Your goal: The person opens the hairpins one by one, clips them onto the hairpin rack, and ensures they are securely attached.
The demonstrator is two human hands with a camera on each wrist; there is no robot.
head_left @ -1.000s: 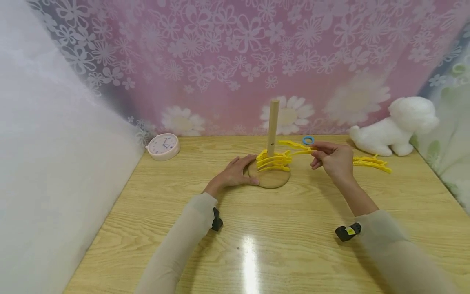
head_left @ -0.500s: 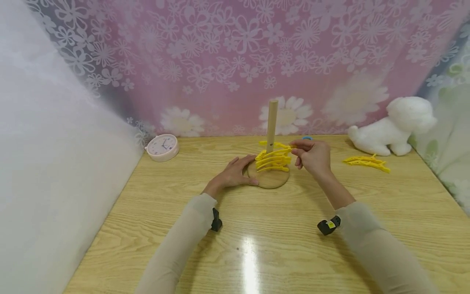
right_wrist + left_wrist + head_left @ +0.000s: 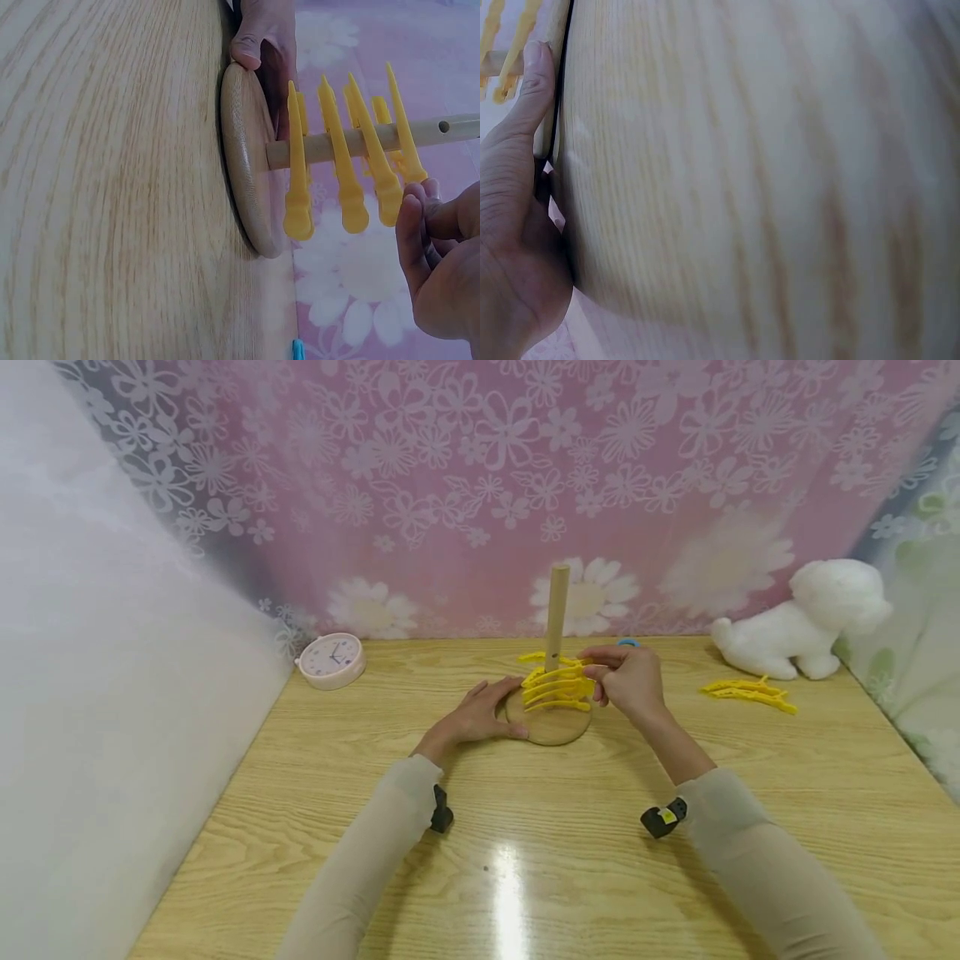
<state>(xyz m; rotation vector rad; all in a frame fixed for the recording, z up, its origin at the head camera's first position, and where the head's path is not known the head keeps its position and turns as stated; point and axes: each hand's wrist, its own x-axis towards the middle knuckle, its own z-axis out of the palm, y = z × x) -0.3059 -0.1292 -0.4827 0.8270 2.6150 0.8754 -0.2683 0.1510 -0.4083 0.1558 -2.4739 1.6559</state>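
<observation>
A wooden stand has an upright post on a round base. Several yellow hair clips sit one above another across the post, their tails pointing right in the head view. My right hand pinches the tail of the topmost yellow hair clip, whose two long arms lie on either side of the post, below a small hole. At the base's left rim, my left hand holds the stand, thumb on the near side and fingers toward the back. Its fingertips are partly hidden behind the clips.
To the right lie more yellow hair clips on the wood-grain table. A blue ring shows behind my right hand. A pink clock stands at the back left, a white plush dog at the back right, before a floral curtain.
My right hand has moved left, bringing its hair clip from beside the post to around it, above the others. The left hand has stayed at the base.
</observation>
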